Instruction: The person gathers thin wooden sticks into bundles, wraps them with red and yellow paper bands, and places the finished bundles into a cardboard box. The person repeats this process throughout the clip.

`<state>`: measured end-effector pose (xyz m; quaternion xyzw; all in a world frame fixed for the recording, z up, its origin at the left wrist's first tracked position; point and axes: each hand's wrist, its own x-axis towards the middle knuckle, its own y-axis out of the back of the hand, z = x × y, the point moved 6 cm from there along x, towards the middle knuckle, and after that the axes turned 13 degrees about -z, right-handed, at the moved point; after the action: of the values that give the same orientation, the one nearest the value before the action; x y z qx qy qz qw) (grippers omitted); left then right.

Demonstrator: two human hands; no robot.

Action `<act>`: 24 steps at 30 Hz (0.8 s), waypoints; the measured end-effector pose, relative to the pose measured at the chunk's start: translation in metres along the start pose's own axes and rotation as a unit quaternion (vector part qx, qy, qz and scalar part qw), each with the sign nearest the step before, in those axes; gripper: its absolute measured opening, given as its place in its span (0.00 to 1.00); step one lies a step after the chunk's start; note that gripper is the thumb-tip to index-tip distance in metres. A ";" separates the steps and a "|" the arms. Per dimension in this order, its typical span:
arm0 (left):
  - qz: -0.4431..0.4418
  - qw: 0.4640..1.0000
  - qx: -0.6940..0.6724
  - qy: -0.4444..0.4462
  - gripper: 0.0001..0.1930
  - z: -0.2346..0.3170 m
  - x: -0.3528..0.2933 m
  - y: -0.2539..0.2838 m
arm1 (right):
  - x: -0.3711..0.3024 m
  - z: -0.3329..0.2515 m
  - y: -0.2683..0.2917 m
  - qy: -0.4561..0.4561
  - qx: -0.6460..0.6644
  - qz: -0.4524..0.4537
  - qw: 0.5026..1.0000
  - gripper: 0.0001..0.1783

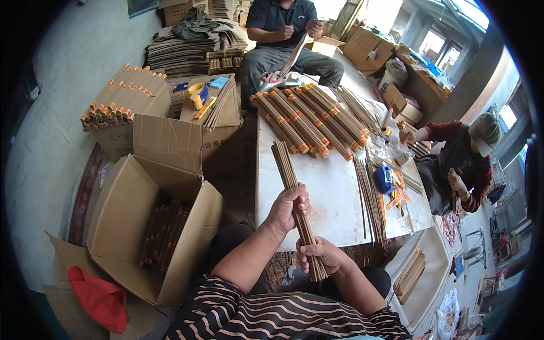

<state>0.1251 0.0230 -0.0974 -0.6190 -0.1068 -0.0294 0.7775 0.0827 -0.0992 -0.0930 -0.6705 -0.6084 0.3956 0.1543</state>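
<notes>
With both hands clenched around the bundle of sticks (294, 204), left hand (289, 207) mid-shaft and right hand (320, 255) near the base, the grip keeps them squared over the counter (328, 198).

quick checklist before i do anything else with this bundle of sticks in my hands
1. Left hand wrapped around the stick bundle mid-length: ok.
2. Right hand gripping the near end: ok.
3. Sticks aligned into one tight bundle: ok; end evenness cannot tell.
4. Bare white table under the bundle's far end: ok.
5. Banded bundles lie apart from it, farther up the table: ok.
6. Open cardboard box at your left, holding bundles: ok.
</notes>
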 end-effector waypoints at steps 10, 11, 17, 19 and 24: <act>0.053 0.997 0.054 -0.001 0.08 0.001 -0.001 0.010 | 0.000 -0.002 0.005 -0.005 -0.076 0.068 0.995 0.08; 0.053 0.995 0.081 -0.006 0.08 0.000 -0.003 0.007 | -0.003 -0.001 0.007 0.000 -0.115 0.096 0.989 0.08; 0.003 0.992 0.113 -0.056 0.14 0.011 0.002 0.005 | -0.045 -0.020 0.030 0.067 -0.218 0.281 0.932 0.07; 0.039 0.989 0.126 -0.065 0.14 0.013 -0.001 0.005 | -0.077 -0.026 0.055 0.135 -0.205 0.373 0.895 0.07; 0.048 0.987 0.148 -0.048 0.09 0.013 0.000 0.012 | -0.141 -0.032 0.105 0.060 -0.308 0.509 0.801 0.07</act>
<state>0.1253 0.0382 -0.1060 -0.5020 -0.1174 0.0544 0.8551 0.1858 -0.2452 -0.0961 -0.9184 -0.2584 0.1685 -0.2479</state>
